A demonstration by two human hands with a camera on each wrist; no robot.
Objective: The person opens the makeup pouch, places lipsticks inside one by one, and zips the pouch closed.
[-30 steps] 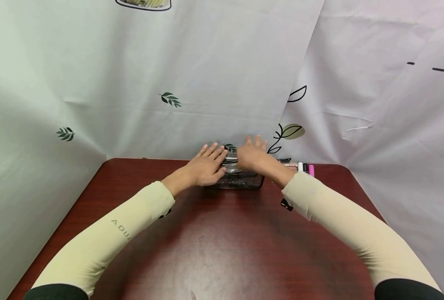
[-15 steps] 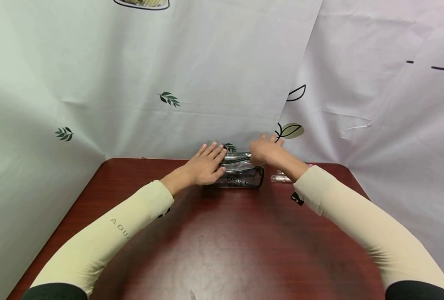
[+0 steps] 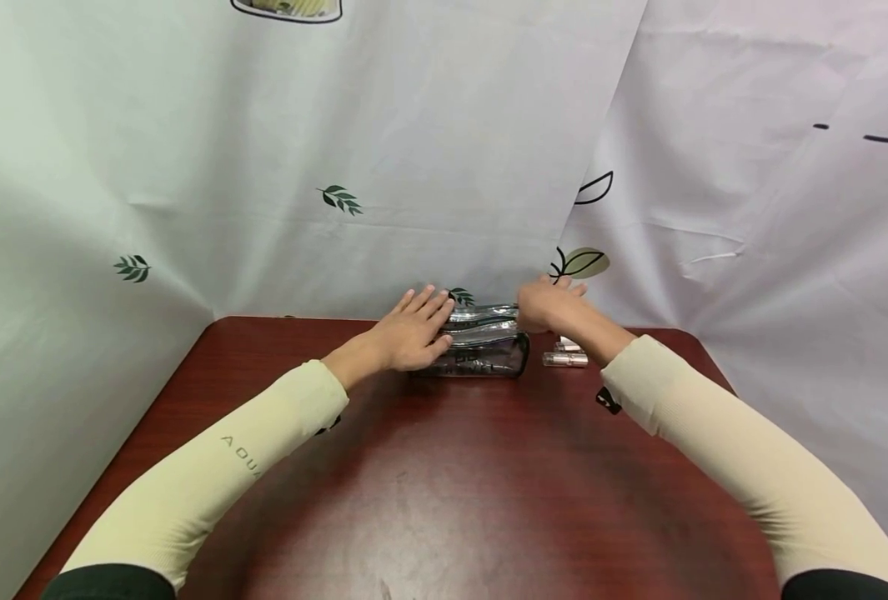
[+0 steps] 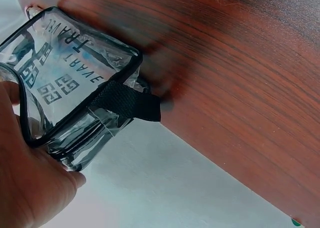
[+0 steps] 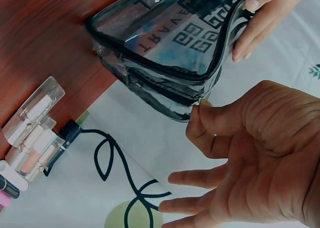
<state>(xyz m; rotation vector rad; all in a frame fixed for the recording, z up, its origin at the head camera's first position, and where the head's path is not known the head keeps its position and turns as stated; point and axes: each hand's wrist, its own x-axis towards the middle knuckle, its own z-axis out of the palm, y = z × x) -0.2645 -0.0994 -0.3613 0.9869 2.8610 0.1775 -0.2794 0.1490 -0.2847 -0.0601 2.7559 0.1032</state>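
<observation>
A clear travel pouch [image 3: 489,360] with black piping and printed lettering stands near the table's back edge. My left hand [image 3: 409,336] holds its left end at the top, thumb in front and straight fingers behind the edge. At the right end, my right hand [image 3: 547,304] pinches the zipper pull [image 5: 199,103] between thumb and index finger. The other fingers of that hand stretch out. In the left wrist view a black strap loop [image 4: 130,102] sticks out from one end, beside the zipper [image 4: 82,139]. The pouch's contents are blurred by the shiny plastic.
Clear cosmetic tubes [image 5: 37,110], a white tube [image 5: 12,175] and a dark-capped one [image 5: 9,188] lie right of the pouch at the back edge. A white patterned cloth [image 3: 383,125] hangs behind the reddish wooden table [image 3: 444,467].
My right hand has moved rightward along the pouch's top to its right end, uncovering more of the top. My left hand has stayed in place on the left end.
</observation>
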